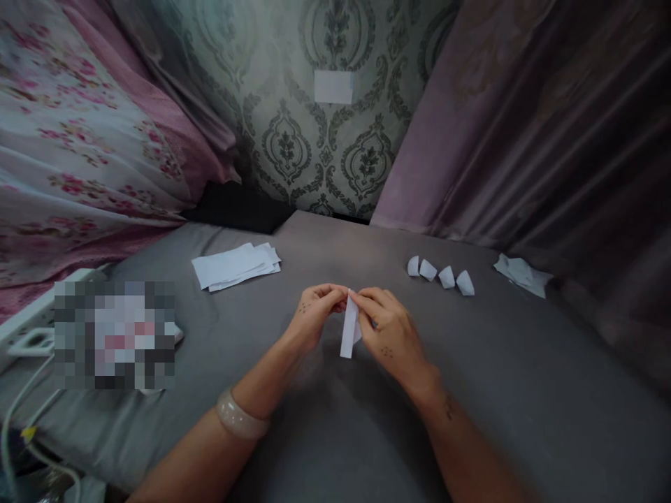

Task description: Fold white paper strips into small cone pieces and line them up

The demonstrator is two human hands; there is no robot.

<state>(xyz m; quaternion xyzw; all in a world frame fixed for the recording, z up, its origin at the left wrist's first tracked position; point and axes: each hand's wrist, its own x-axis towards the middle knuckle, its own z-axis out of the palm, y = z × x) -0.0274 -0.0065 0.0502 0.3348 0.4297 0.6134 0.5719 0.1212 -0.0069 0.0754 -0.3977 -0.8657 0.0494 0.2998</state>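
Note:
Between my two hands, above the grey cloth surface, is a folded strip of white paper [347, 332], its long end hanging down toward me. My left hand [317, 311] pinches the strip's upper end between thumb and fingers. Pressed against the same upper end from the other side are the fingertips of my right hand [386, 325]. A paler flap of the paper shows beside the right fingers; the rest of the fold is hidden by them.
Flat white paper strips [233, 267] lie stacked at the left. Several small folded paper pieces [428, 270] stand in a row at the right, with crumpled paper [521, 274] beyond them. A white power strip [31, 318] with cables lies at the left edge.

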